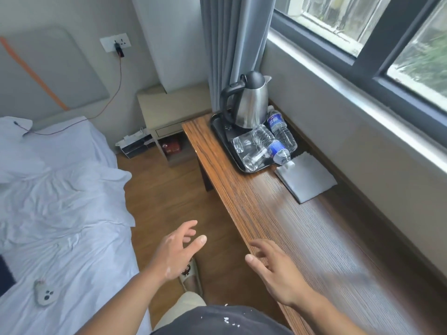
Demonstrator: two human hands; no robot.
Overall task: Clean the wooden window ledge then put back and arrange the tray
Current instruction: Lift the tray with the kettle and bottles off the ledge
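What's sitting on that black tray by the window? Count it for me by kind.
On the tray:
Kettle: 1
Water bottles: 2
Glasses: 2
Total: 5

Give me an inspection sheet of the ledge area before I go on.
Surface: wooden ledge, carrying tray and cloth at its far end.
Job's things: black tray holds upright kettle, two tipped glasses, two lying water bottles; folded grey cloth beside it.
Clutter: small white object on the bed.
Grips: left hand open over floor; right hand open at ledge's front edge; both hold nothing.
Cables: red cable from wall socket to bed.
Surroundings: grey curtain, window, nightstand.
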